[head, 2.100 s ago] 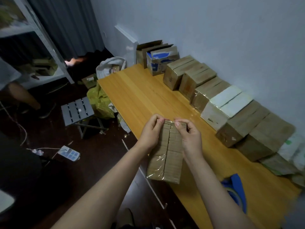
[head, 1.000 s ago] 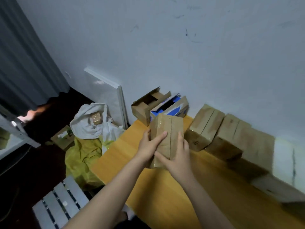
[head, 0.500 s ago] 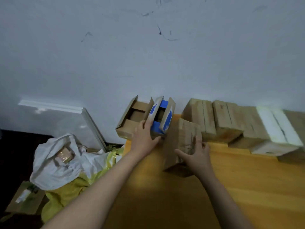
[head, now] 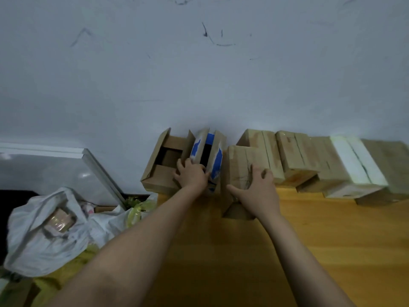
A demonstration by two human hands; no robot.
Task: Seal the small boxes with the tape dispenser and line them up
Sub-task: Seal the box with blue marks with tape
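A taped brown box [head: 240, 165] lies on the wooden table [head: 309, 240], at the left end of the row of sealed boxes [head: 296, 156] along the wall. My right hand [head: 257, 191] rests flat on top of it with fingers spread and the thumb out to the left. Just left of it stands an open blue-and-white box [head: 218, 160]. My left hand [head: 191, 176] grips its near edge, with fingers curled over the flap. An open brown box [head: 163, 165] stands further left, against the blue-and-white one. No tape dispenser shows.
The row includes a white sealed box [head: 356, 160] and ends at the right frame edge. Beyond the table's left end lie a white bag [head: 46, 235] holding a wrapped parcel, a yellow bag [head: 137, 211] and a white panel [head: 66, 169] leaning on the wall.
I carried the taped brown box from the table's front edge to the wall and set it down at the row's left end. My left hand left it and took the blue-and-white box.
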